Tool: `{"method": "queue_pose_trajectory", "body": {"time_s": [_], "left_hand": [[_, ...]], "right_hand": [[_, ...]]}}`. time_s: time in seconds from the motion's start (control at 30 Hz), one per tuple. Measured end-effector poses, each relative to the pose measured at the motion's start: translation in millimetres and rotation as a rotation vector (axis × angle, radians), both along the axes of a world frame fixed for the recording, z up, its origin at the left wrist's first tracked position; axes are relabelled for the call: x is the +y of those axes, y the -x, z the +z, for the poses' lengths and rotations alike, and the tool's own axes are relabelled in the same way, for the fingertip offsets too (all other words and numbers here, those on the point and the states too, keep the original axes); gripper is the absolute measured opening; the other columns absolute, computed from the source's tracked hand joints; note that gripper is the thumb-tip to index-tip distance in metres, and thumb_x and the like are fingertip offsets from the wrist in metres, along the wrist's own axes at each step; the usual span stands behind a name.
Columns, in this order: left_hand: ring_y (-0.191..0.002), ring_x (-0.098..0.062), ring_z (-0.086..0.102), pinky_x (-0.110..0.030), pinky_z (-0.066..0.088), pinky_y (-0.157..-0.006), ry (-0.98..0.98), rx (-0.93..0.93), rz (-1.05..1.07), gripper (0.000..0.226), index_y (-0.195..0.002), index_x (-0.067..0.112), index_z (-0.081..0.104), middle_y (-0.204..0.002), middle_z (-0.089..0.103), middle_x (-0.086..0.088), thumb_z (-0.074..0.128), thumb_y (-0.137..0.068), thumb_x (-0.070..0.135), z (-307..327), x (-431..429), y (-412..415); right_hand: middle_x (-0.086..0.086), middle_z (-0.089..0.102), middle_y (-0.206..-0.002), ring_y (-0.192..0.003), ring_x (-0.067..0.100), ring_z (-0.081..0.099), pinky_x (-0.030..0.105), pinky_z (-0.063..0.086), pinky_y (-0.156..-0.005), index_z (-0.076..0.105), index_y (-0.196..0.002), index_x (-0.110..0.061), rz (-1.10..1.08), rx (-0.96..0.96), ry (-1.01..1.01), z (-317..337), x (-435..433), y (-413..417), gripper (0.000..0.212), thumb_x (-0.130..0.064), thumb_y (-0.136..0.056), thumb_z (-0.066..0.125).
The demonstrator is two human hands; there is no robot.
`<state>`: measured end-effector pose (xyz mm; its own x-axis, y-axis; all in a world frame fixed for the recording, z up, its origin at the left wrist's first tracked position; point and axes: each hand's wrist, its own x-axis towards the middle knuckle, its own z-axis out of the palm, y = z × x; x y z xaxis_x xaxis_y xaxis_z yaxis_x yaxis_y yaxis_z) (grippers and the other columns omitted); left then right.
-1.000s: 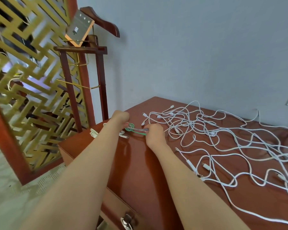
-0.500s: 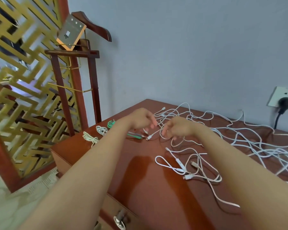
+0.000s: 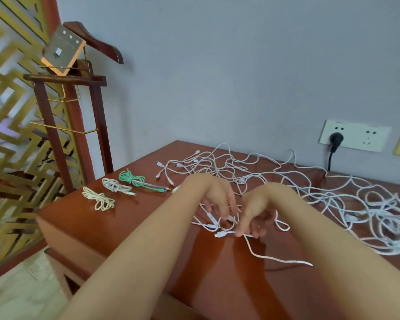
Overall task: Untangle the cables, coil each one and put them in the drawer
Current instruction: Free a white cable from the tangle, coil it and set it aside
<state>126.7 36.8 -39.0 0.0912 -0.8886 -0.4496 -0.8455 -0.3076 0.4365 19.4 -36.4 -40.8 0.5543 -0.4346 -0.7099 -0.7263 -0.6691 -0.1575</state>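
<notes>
The white cable [image 3: 252, 248] we are working on lies near the front edge of the surface [image 3: 129, 229]. Its plug end points left and its free length trails off toward the front right. The right hand [image 3: 260, 210] pinches it just behind the plug, thumb and forefinger closed on the cord and the other fingers curled down. The left hand [image 3: 214, 197] is just beside it, with its fingers bent down into a few small loops of the same white cord. We cannot tell whether it actually grips one. Directly behind both hands, and spreading to the right edge and the back edge, sits the tangle [image 3: 321, 195]. It is a wide mess of white cables crossing over each other, and several plugs poke out on its left side. The loops under our fingers run back into that mess, so it hems in the cable we hold. At the left corner three bundles lie in a row, well apart from the hands. These are the cream coil [image 3: 99, 200] nearest the edge, then the white coil [image 3: 114, 186], then the green coil [image 3: 131, 179]. On the wall behind, a black plug [image 3: 335, 139] sits in the socket plate [image 3: 365, 139]. To the left of the surface stand a wooden valet stand [image 3: 56, 135] and a gold lattice screen [image 3: 7, 125].
</notes>
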Motion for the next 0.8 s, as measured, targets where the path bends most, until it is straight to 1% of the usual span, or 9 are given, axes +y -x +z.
{"method": "queue_pose_trajectory", "body": {"time_s": [0.17, 0.27, 0.37, 0.47, 0.57, 0.63, 0.7, 0.73, 0.8], "left_hand": [[-0.094, -0.020, 0.062, -0.026, 0.051, -0.076, 0.011, -0.092, -0.029, 0.042, -0.119, 0.018, 0.063, -0.082, 0.055, 0.014, 0.071, -0.079, 0.009, -10.5, -8.3, 15.7], [-0.091, -0.022, 0.061, -0.032, 0.053, -0.080, 0.085, -0.194, -0.033, 0.037, -0.113, 0.018, 0.066, -0.090, 0.059, 0.003, 0.074, -0.077, 0.013, -18.5, -14.2, 21.3], [-0.091, -0.019, 0.055, -0.030, 0.046, -0.084, 0.154, -0.266, -0.068, 0.031, -0.109, 0.012, 0.067, -0.101, 0.061, -0.005, 0.074, -0.079, 0.015, -25.2, -21.3, 29.8], [-0.089, -0.013, 0.049, -0.023, 0.038, -0.077, 0.190, -0.225, -0.103, 0.023, -0.107, 0.009, 0.066, -0.106, 0.063, -0.007, 0.068, -0.085, 0.015, -26.7, -26.7, 38.8], [-0.088, -0.012, 0.048, -0.021, 0.036, -0.072, 0.252, -0.178, -0.118, 0.019, -0.106, 0.007, 0.066, -0.102, 0.062, -0.006, 0.063, -0.088, 0.014, -26.0, -31.8, 49.3], [-0.085, -0.012, 0.049, -0.018, 0.038, -0.064, 0.322, -0.128, -0.101, 0.016, -0.102, 0.006, 0.066, -0.085, 0.057, 0.002, 0.062, -0.088, 0.012, -26.0, -36.9, 57.1], [-0.083, -0.012, 0.050, -0.013, 0.038, -0.064, 0.401, -0.049, -0.037, 0.014, -0.100, 0.007, 0.065, -0.079, 0.056, 0.005, 0.057, -0.088, 0.007, -26.3, -43.8, 63.8], [-0.086, -0.013, 0.052, -0.017, 0.040, -0.068, 0.443, -0.008, 0.001, 0.015, -0.098, 0.009, 0.065, -0.083, 0.060, 0.002, 0.054, -0.088, 0.006, -27.2, -48.0, 67.3], [-0.094, -0.014, 0.055, -0.022, 0.041, -0.076, 0.530, 0.032, 0.060, 0.018, -0.098, 0.012, 0.065, -0.100, 0.065, -0.003, 0.050, -0.089, 0.008, -30.2, -57.3, 75.6]], "right_hand": [[0.012, 0.061, -0.067, -0.046, 0.015, 0.061, 0.022, 0.053, -0.049, 0.055, -0.077, -0.006, -0.063, -0.141, -0.022, -11.2, 6.2, 22.2, 0.022, -0.016, -0.078, 0.075], [0.012, 0.058, -0.065, -0.038, 0.012, 0.057, 0.023, 0.053, -0.044, 0.054, -0.075, -0.003, -0.097, -0.268, -0.017, -16.8, 5.7, 33.9, 0.015, -0.003, -0.080, 0.068], [0.010, 0.059, -0.067, -0.047, 0.014, 0.057, 0.030, 0.056, -0.057, 0.060, -0.083, -0.001, -0.121, -0.355, 0.101, -22.0, 2.7, 47.2, 0.005, 0.000, -0.079, 0.062], [0.013, 0.067, -0.089, -0.065, 0.022, 0.065, 0.032, 0.055, -0.070, 0.061, -0.091, -0.007, -0.147, -0.491, 0.270, -27.5, -4.2, 65.4, 0.014, -0.007, -0.077, 0.062], [0.007, 0.060, -0.099, -0.084, 0.025, 0.061, 0.029, 0.047, -0.067, 0.049, -0.092, -0.015, -0.204, -0.608, 0.383, -31.9, -5.4, 86.3, 0.025, -0.016, -0.074, 0.067], [0.003, 0.057, -0.094, -0.083, 0.022, 0.055, 0.027, 0.041, -0.061, 0.045, -0.091, -0.017, -0.233, -0.609, 0.390, -36.4, -4.7, 97.4, 0.031, -0.021, -0.073, 0.069], [0.005, 0.063, -0.092, -0.083, 0.023, 0.060, 0.028, 0.046, -0.068, 0.046, -0.089, -0.017, -0.296, -0.628, 0.371, -41.2, -7.1, 106.1, 0.026, -0.018, -0.074, 0.066], [0.006, 0.067, -0.089, -0.080, 0.024, 0.063, 0.028, 0.049, -0.069, 0.047, -0.087, -0.017, -0.353, -0.663, 0.341, -43.5, -9.7, 110.4, 0.020, -0.014, -0.075, 0.062], [0.007, 0.071, -0.079, -0.064, 0.022, 0.066, 0.028, 0.048, -0.058, 0.050, -0.087, -0.016, -0.483, -0.768, 0.261, -46.2, -16.0, 117.5, 0.015, -0.006, -0.077, 0.053]]}}
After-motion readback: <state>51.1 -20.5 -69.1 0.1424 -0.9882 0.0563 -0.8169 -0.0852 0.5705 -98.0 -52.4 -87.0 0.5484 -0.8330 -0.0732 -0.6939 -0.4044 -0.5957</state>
